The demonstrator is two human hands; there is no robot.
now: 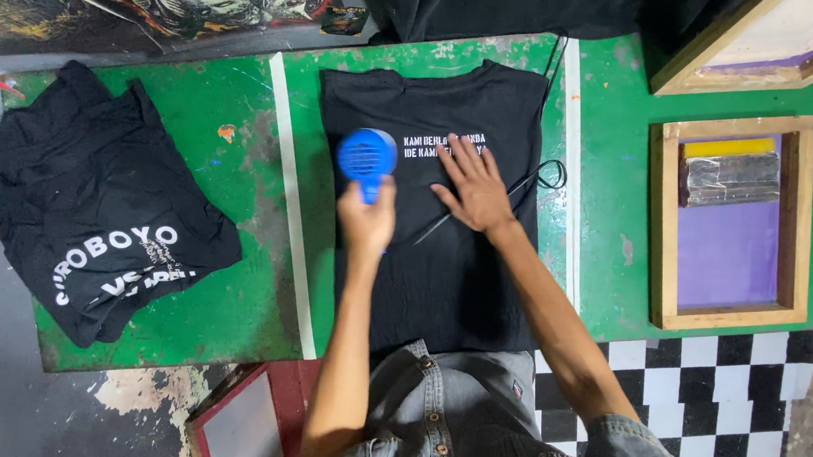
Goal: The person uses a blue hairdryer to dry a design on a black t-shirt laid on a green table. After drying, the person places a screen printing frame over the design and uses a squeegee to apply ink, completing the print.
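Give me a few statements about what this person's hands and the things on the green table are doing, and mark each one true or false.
1. The left hand holds a blue hair dryer over the black shirt. True.
2. The right hand is lifted clear of the shirt. False: it lies flat on the shirt, fingers spread just below the white lettering.
3. A heap of black shirts lies on the left part of the green table. True.
4. The wooden frame with the purple screen sits on top of the shirt. False: it lies apart from it, on the right part of the table.
5. A black cord runs across the shirt near the right hand. True.
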